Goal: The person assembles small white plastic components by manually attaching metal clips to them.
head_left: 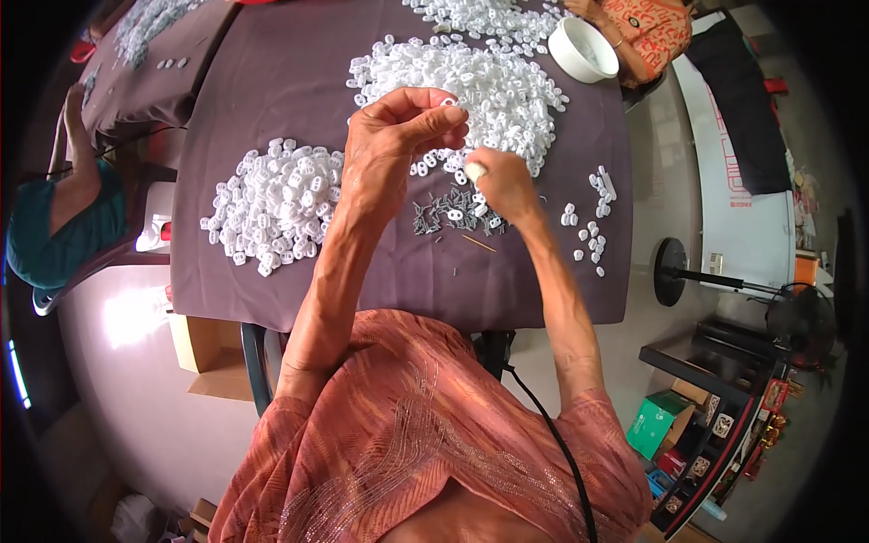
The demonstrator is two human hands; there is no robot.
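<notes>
My left hand (394,145) is raised over the middle of the table, thumb and fingers pinching a small white oval plastic piece (449,102). Lower and to the right, my right hand (509,185) is closed in a fist. Something pale and rounded (475,170) shows at its thumb; whether it is held or worn there I cannot tell. Beneath this hand lies a heap of small dark grey pins (439,214), with a thin wooden stick (479,242) in front. Behind both hands spreads a large pile of white pieces (507,109). Left of my left forearm sits another white pile (276,204).
Several loose white pieces (593,240) lie on the dark tablecloth (407,285) at the right. A white bowl (559,45) stands at the far right, near another person's arm (625,41). Someone in teal (68,231) sits left. A black fan (801,324) stands right.
</notes>
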